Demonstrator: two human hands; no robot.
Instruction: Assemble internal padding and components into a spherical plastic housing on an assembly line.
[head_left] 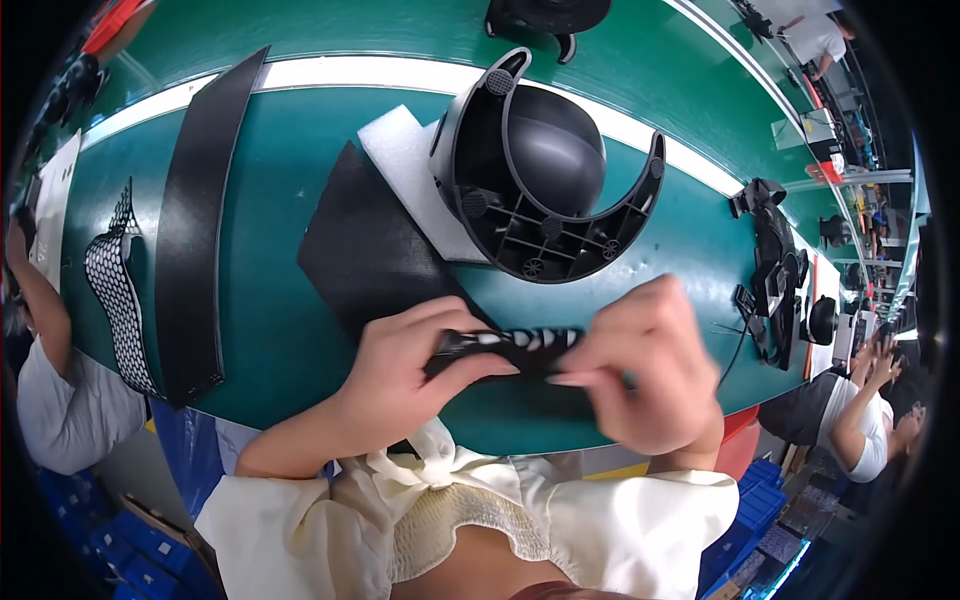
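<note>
My left hand (400, 365) grips one end of a black strip with whitish oval spots (515, 340), its thumb along the near side. At the other end, my right hand (655, 365) is blurred by motion, with its fingers pinched on the strip. Beneath and beyond my left hand lies a flat black sheet (370, 245), partly over a white foam pad (400, 150). Also resting on the foam is a large black plastic shell (535, 265) with two curved horns and a smooth rounded dome (556, 150) between them.
To the left on the green table (275, 200) lie a long black panel (200, 230) and a wavy perforated strip (120, 290). Black parts with a cable (772, 270) sit at the right. Co-workers' arms (45, 300) show at both sides.
</note>
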